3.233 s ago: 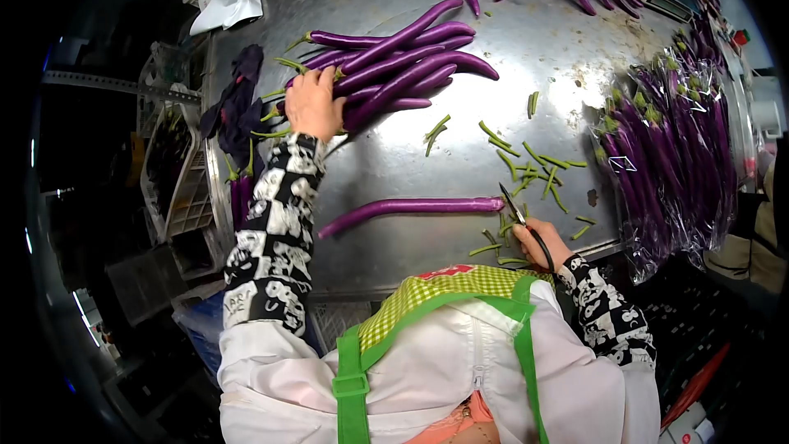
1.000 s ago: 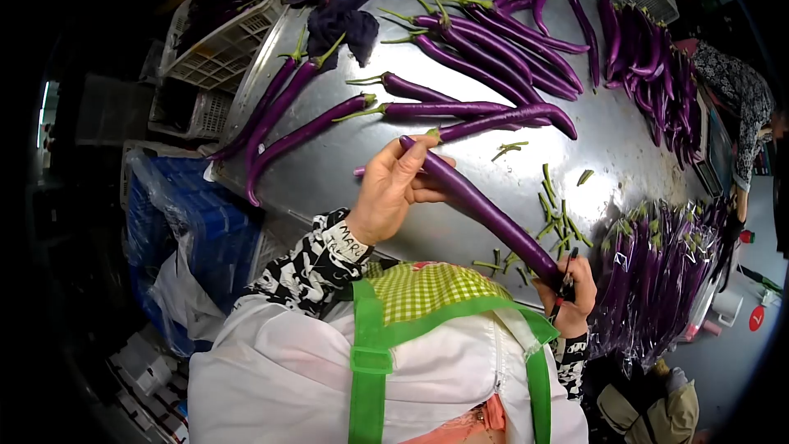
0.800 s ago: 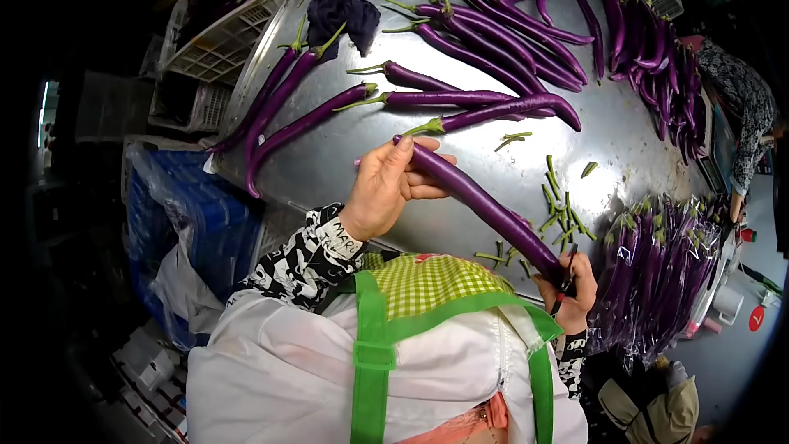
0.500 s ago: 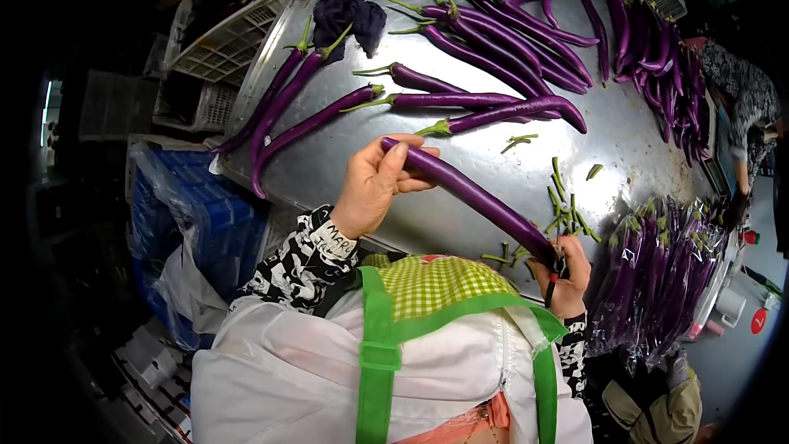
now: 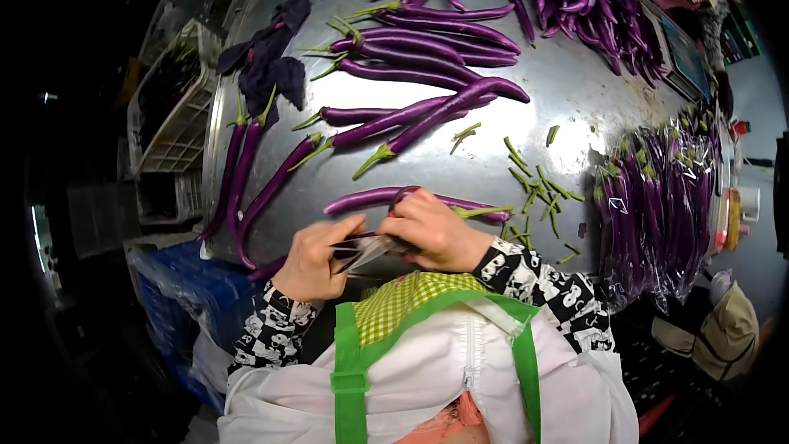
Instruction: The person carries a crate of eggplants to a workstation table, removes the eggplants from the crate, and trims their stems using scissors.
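My left hand (image 5: 311, 261) is closed around an eggplant (image 5: 268, 269), whose purple end pokes out left of the hand. Close beside it, my right hand (image 5: 437, 232) grips scissors (image 5: 403, 195) with a dark handle and a bit of red. Between the hands the blades and the eggplant's other end are smeared by motion, so I cannot tell whether they touch. Just beyond my right hand, a loose eggplant (image 5: 362, 199) lies crosswise on the metal table (image 5: 271, 148). Cut green stems (image 5: 534, 189) are scattered to the right of it.
Several eggplants with stems (image 5: 427, 57) lie in the middle, and more (image 5: 246, 164) at the left edge beside a dark cloth (image 5: 271, 57). Bagged eggplants (image 5: 657, 214) stand at the right. White crates (image 5: 177, 119) and a blue crate (image 5: 193, 279) flank the table's left side.
Both hands have come together in front of my apron; before, they stretched one eggplant between them. An eggplant now lies on the table behind my right hand. The view has shifted.
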A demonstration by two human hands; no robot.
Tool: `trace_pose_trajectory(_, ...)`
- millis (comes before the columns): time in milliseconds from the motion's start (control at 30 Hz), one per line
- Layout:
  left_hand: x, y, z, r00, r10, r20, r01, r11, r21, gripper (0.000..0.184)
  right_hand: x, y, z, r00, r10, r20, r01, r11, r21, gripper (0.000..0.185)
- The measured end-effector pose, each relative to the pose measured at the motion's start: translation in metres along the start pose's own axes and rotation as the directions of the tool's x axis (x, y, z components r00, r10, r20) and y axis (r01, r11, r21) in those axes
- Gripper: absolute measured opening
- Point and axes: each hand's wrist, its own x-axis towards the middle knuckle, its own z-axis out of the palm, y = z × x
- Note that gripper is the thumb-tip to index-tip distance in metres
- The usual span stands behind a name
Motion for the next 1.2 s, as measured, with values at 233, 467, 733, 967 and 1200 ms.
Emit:
trace_pose_trajectory(233, -0.014, -0.043, -0.004, 0.969, -0.182, -0.169, 0.189, 0.981, 0.028, 0.040, -0.014, -0.003, -0.019, 0.973, 0.082, -0.216, -0.127, 0.971, -0.205, 0.055)
trace_pose_trajectory(467, -0.056, -0.144, -0.051, 0.709, -0.171, -0.684, 0.515, 0.789, 0.336, 0.033, -0.104, 0.010, -0.036, 0.637, 0.496, -0.589, -0.599, 0.800, 0.026, 0.041)
trace_pose_trajectory(733, 0.080, -0.102, 0.000, 0.909, 0.051, -0.415, 0.162, 0.872, 0.462, 0.051, -0.156, 0.006, -0.014, 0.541, 0.658, -0.523, -0.737, 0.671, 0.083, 0.042)
trace_pose_trajectory(967, 0.218, -0.051, 0.110, 0.996, -0.053, -0.065, 0.082, 0.787, 0.611, 0.051, -0.145, 0.002, -0.031, 0.733, 0.502, -0.459, -0.620, 0.770, -0.148, 0.048)
trace_pose_trajectory(1200, 0.234, -0.057, 0.096, 0.987, -0.091, -0.132, 0.141, 0.879, 0.455, 0.032, -0.162, -0.010, -0.029, 0.663, 0.574, -0.480, -0.679, 0.731, -0.064, 0.049)
